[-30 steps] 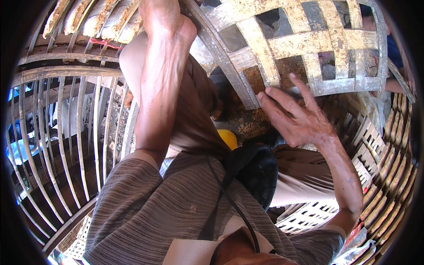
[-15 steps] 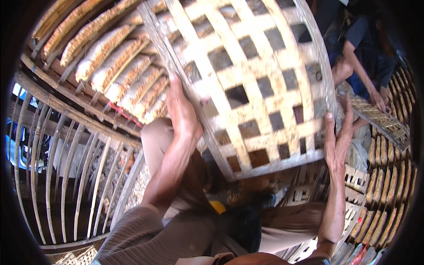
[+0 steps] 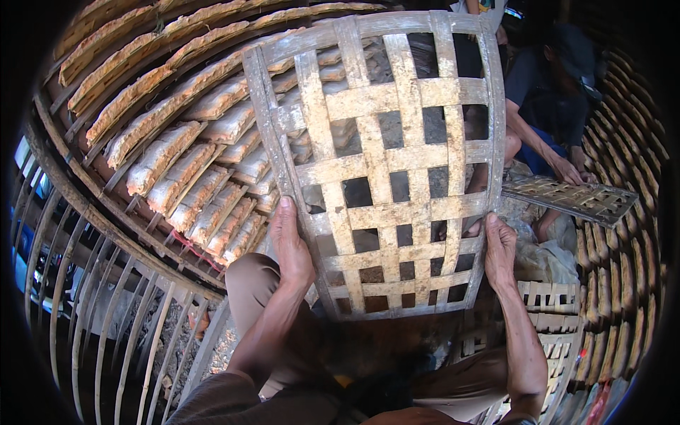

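Observation:
Raised before me is a woven bamboo rack, a pale open lattice of strips inside a grey slatted frame. My left hand grips its left side rail, with the thumb lying along the near face and the fingers hidden behind. On the opposite rail, low down, my right hand holds on with its thumb in front; its other fingers are mostly hidden. The rack stands nearly upright, tilted slightly, above my knees. Nothing lies on the lattice, and the background shows through its square gaps.
At the left, tiers of flat pale slabs with orange-brown edges rest on a slatted stand. Below them curves a barred railing. Across from me a person handles another lattice rack. More racks and slab rows fill the right.
The rack has turned more upright and shifted left and lower. My right hand, spread against the side before, now grips the rail. My left hand keeps its hold.

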Available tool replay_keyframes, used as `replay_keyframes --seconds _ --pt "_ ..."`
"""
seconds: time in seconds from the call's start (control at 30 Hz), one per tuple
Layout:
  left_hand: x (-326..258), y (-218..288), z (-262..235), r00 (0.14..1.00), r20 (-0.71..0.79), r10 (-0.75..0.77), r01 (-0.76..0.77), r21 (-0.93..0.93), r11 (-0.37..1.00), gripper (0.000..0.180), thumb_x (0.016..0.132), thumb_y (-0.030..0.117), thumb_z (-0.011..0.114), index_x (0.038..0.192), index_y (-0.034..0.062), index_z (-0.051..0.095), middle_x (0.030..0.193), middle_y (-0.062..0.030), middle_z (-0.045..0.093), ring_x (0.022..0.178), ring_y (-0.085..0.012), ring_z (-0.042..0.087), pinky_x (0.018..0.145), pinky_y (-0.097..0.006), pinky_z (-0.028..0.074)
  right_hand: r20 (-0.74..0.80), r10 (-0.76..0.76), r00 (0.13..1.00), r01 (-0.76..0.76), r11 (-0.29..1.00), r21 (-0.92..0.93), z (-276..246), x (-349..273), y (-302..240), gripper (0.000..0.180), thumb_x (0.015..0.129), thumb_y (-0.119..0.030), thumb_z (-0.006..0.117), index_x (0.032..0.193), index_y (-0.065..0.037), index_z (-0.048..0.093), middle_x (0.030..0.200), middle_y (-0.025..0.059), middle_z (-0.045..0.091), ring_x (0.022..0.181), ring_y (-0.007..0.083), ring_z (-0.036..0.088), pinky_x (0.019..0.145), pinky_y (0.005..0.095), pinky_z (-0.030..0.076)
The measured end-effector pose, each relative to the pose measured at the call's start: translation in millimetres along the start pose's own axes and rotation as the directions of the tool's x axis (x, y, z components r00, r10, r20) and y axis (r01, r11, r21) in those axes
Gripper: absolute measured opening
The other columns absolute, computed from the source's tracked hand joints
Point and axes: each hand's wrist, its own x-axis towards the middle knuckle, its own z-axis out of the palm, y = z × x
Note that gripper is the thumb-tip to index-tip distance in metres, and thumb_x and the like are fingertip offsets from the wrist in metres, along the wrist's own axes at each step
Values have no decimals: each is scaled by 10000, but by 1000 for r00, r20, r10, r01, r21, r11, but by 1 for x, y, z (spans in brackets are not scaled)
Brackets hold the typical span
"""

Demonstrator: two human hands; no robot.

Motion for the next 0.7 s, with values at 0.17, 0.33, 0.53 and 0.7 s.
replay_keyframes --seconds 0.17,0.33,0.53,0.7 --pt "1 -2 -1 999 -30 -15 15 -28 1000 425 1113 384 502 1242 9 656 1150 -46 696 1035 -119 616 980 -293 464 19 -63 998 62 995 82 15 -4 -29 377 1117 -280 488 1050 32 689 879 109 733 870 132 681 737 293 535" --pt "-1 -6 2 999 -23 34 -34 -11 999 395 1113 361 512 1207 16 680 1140 -36 704 1027 -100 615 961 -281 464 134 -39 990 11 980 201 -10 1 -26 292 1096 -235 545 1203 26 621 974 113 738 858 141 717 726 307 617" --pt "-4 0 3 999 23 22 -22 -4 1000 369 1116 343 509 1147 22 687 1110 -31 704 1014 -86 608 948 -269 458 10 -73 997 67 954 291 10 -3 -41 284 1082 -268 583 1130 4 652 929 94 737 763 119 710 633 273 607" --pt "-3 -11 3 998 36 58 -61 85 995 380 1120 350 501 1101 15 679 1011 -2 664 944 -76 559 899 -261 441 15 -76 997 70 971 229 -16 2 -17 406 1093 -404 534 1003 -26 653 836 70 730 709 117 685 686 277 567"
